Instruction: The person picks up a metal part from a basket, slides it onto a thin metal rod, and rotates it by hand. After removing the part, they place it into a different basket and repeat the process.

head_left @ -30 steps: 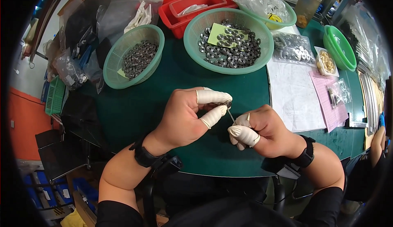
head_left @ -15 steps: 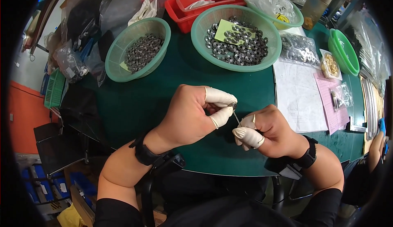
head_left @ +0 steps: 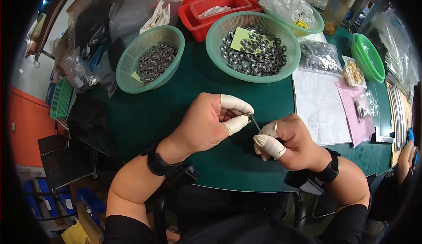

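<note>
Green felt covers the surface [head_left: 176, 112] under my hands, with two baskets of metal rings beyond. My left hand [head_left: 206, 123] pinches a tiny ring at its capped fingertips, and my right hand [head_left: 288, 140] is closed on a thin pin [head_left: 256, 124]. Best to keep both wrists low and steady while threading.

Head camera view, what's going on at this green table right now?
A person seated at the green table pinches a small metal part in the left hand, fingertips in white finger cots. The right hand holds a thin metal pin up to it. Two green baskets of metal parts sit beyond.
</note>
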`<control>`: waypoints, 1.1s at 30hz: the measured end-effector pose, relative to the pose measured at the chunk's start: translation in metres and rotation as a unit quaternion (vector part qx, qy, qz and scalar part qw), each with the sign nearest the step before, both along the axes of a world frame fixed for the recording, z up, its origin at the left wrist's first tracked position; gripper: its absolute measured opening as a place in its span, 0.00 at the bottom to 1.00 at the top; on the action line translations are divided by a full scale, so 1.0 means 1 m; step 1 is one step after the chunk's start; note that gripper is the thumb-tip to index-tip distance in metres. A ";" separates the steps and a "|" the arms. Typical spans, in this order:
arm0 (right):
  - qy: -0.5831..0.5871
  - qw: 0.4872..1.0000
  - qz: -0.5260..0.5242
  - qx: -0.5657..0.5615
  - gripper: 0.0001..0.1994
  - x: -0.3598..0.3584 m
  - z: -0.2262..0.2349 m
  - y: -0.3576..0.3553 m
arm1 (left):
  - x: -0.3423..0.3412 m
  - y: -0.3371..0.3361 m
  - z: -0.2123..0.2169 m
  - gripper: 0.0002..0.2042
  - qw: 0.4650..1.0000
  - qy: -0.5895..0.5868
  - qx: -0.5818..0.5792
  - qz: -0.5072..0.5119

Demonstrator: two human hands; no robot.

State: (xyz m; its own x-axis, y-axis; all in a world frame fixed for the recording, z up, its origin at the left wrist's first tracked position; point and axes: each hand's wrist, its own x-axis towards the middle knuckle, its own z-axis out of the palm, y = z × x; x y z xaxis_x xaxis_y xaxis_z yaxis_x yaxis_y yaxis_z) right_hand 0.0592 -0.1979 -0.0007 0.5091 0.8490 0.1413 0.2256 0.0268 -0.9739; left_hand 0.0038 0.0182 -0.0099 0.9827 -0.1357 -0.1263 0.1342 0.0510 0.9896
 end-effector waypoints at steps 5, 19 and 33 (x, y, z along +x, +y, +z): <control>-0.015 1.000 0.012 0.006 0.15 0.001 -0.002 0.000 | 0.001 0.001 0.002 0.10 1.000 0.002 0.006 -0.006; -0.095 0.995 0.027 0.016 0.16 0.003 -0.008 0.000 | -0.005 -0.001 0.005 0.10 0.979 -0.116 0.166 -0.038; -0.005 0.999 0.038 0.020 0.15 0.004 -0.005 -0.001 | -0.004 -0.005 0.002 0.10 0.995 -0.083 0.048 0.014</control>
